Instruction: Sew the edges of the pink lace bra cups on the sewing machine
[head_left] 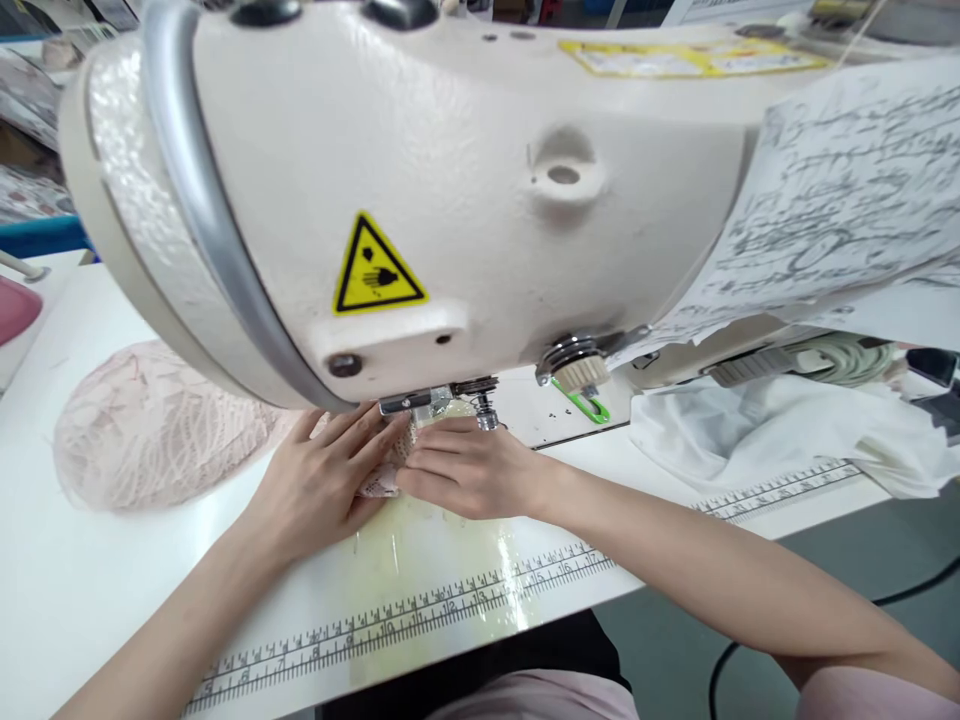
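Pale pink lace fabric point(169, 430) lies on the white table left of the sewing machine point(480, 170), and a part of it runs under my hands below the machine head. My left hand point(322, 480) rests flat on the lace, its fingers spread and pointing toward the needle area. On the right side of the same piece, my right hand point(472, 468) has its fingers curled together at the lace edge, pressing or gripping it. The machine head hides the needle and part of the fabric.
A ruler strip point(442, 608) runs along the table's front edge. White cloth point(787, 430) lies at the right, below handwritten paper point(847, 200) on the machine. A green tool point(592, 405) sits behind my right wrist. Something pink point(16, 308) is at far left.
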